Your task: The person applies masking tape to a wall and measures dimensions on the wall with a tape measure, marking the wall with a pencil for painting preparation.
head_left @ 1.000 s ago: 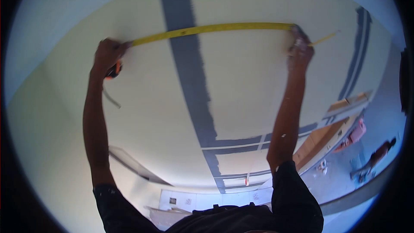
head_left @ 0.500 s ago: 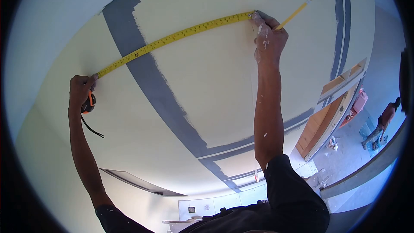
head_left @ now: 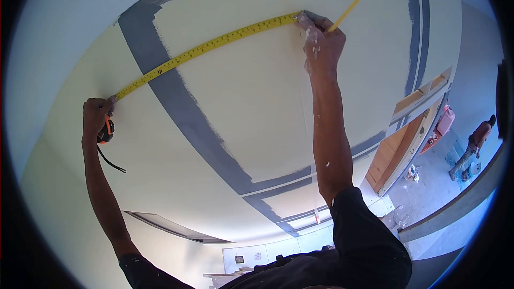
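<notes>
A yellow tape measure (head_left: 214, 42) stretches across the pale wall, crossing a dark grey painted band (head_left: 182, 101). My left hand (head_left: 98, 113) pinches the blade near its case; the black and orange case (head_left: 107, 130) hangs below the fingers with a dark strap. At the other end of the blade, my right hand (head_left: 323, 40) is closed on the tape's tip against the wall. A yellow pencil (head_left: 350, 7) sticks out from that same hand, pointing up and right. White smears mark the right hand's thumb side.
Another grey band pair (head_left: 416, 27) runs down at the right. Below it is an opening with a wooden door frame (head_left: 399, 152). Another person (head_left: 478, 142) stands at the far right near a bucket (head_left: 473, 169). A framed recessed panel (head_left: 176, 226) lies low on the left.
Both hands and the tape appear slightly further left in view, the right hand most. The wall bands shift left too, as the view moves. Both grips stay the same.
</notes>
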Motion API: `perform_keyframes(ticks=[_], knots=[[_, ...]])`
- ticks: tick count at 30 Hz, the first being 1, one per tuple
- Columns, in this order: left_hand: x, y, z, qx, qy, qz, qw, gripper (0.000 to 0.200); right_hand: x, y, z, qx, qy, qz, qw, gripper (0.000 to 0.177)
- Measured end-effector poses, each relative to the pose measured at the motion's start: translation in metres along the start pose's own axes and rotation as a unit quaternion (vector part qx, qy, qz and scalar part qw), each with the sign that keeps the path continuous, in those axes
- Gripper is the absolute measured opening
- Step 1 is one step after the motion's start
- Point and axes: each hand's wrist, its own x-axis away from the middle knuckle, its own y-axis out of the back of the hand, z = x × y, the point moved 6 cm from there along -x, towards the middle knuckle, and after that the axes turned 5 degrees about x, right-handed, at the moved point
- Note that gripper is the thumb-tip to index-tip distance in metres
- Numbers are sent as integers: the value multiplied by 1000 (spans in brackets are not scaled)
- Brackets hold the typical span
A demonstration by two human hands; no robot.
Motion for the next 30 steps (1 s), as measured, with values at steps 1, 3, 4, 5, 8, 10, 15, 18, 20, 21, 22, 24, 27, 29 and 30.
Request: perform_keyframes(ticks=[1,3,4,5,8,10,15,18,20,21,22,24,27,29,30], knots=[[1,-1,0,-2,-6,7,1000,48,-2,-1,0,-1,18,10,1000,20],[4,0,-7,-2,3,6,1000,47,7,8,-4,14,-7,7,1000,19],[4,2,-11,1,8,-1,1000,47,10,12,-5,26,-25,4,999,18],[6,3,-13,0,9,0,1000,47,11,15,-6,27,-27,4,999,18],[7,3,-11,-16,0,4,1000,44,12,22,-9,39,-22,18,999,16],[8,1,2,-43,-71,2,997,41,13,31,-5,65,2,70,995,21],[76,-11,73,139,-46,24,989,30,1,72,38,77,277,84,954,48],[156,-27,99,234,12,46,971,32,-17,58,41,84,232,166,955,38],[213,-39,102,287,41,39,956,33,-31,42,35,52,204,216,954,29],[241,-44,108,285,43,31,957,33,-36,34,34,59,224,241,943,21],[271,-51,122,273,60,24,960,35,-39,27,33,67,244,265,930,14],[328,-58,127,211,95,-14,973,40,-43,20,31,79,232,272,931,13],[412,-81,134,301,194,-79,930,58,-48,17,24,94,230,274,929,11],[464,-93,139,302,240,-146,911,60,-48,16,24,98,243,272,926,11],[486,-100,142,302,236,-133,914,59,-48,16,25,114,248,263,926,10]])
